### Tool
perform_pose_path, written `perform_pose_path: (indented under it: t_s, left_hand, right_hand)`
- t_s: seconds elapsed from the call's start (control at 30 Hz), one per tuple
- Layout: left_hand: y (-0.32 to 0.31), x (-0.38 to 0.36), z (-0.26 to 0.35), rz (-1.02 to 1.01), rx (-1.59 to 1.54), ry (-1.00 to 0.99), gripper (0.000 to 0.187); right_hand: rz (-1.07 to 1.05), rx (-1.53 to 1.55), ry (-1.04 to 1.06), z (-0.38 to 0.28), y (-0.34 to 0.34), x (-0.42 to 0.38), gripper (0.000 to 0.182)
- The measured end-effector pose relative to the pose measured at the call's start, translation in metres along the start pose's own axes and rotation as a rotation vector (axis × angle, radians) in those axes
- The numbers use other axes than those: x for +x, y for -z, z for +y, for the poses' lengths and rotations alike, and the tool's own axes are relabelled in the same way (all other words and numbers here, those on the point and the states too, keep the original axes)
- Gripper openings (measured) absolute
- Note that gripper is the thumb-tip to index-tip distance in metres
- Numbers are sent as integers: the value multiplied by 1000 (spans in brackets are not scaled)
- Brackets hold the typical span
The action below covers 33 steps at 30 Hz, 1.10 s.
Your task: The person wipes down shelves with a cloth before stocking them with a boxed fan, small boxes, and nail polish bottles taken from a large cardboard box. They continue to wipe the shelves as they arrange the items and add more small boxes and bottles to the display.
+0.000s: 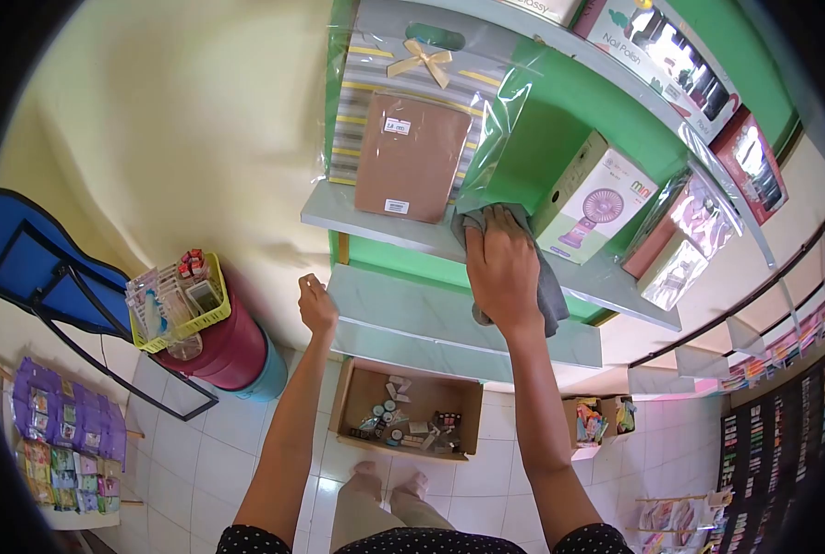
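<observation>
The left hand (317, 305) curls beside the lower shelf (403, 297), its grasp unclear from here. Between the brown item (412, 162) and the fan box (590, 205), the right hand (502, 268) clutches a gray cloth (548, 291) against the stocked upper shelf (376, 224); I can't tell how much surface it's covered.

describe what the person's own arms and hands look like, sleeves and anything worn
Both the left hand and the right hand are bare, with no glove. The forearms are bare too, with no watch or bracelet visible. Short dark sleeves with small white dots end near the elbows.
</observation>
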<state>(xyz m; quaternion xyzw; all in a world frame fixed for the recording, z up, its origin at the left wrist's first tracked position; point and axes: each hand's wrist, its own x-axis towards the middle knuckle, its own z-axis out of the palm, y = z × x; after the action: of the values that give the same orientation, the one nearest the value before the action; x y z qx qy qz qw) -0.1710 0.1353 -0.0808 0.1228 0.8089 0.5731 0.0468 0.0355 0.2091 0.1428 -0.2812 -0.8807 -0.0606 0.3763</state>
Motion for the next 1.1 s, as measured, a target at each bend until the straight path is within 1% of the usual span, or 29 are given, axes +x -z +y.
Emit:
perform_pose_path:
  t_s: [0.07, 0.13, 0.27, 0.33, 0.37, 0.43, 0.5, 0.57, 0.6, 0.73, 0.8, 0.93, 1.0, 1.07, 1.1]
  left_hand:
    - [1, -1, 5, 0, 11, 21, 35]
    - [2, -2, 9, -6, -4, 28, 36]
    - [2, -3, 9, -14, -10, 40, 36]
    - [2, -3, 7, -19, 14, 47, 36]
    - [2, -2, 7, -16, 30, 52, 36]
    - [2, -2, 7, -16, 35, 41, 33]
    - [1, -1, 7, -17, 35, 28, 31]
    - [3, -3, 9, -1, 53, 38, 31]
    - [4, -4, 11, -2, 58, 37, 33]
    - [1, 2, 2, -27, 58, 37, 38]
    - [1, 2, 2, -30, 53, 34, 38]
    - [1, 1, 6, 1, 60, 11, 37]
    - [2, 2, -3, 14, 63, 7, 36]
    - [4, 3, -13, 88, 78, -109, 32]
    - [3, -11, -15, 334, 55, -228, 31]
  right_hand:
    - [12, 47, -19, -6, 9, -4, 31]
    - [98, 89, 48, -14, 18, -16, 30]
    - [101, 79, 58, -9, 16, -15, 28]
    - [59, 85, 56, -2, 7, -7, 27]
    - [62, 82, 51, -5, 9, -6, 27]
    - [70, 158, -62, -13, 12, -5, 26]
    - [95, 177, -28, -11, 16, -16, 28]
    - [107, 136, 120, -8, 23, -31, 32]
    - [95, 163, 109, -4, 28, -38, 35]
    - [101, 171, 35, 20, 46, -56, 35]
    - [144, 136, -40, 34, 57, -66, 33]
    - [201, 75, -105, 72, 75, -84, 31]
    - [235, 57, -157, 86, 80, -88, 31]
    - [244, 74, -186, 86, 81, -87, 32]
    - [247, 92, -217, 85, 81, -88, 32]
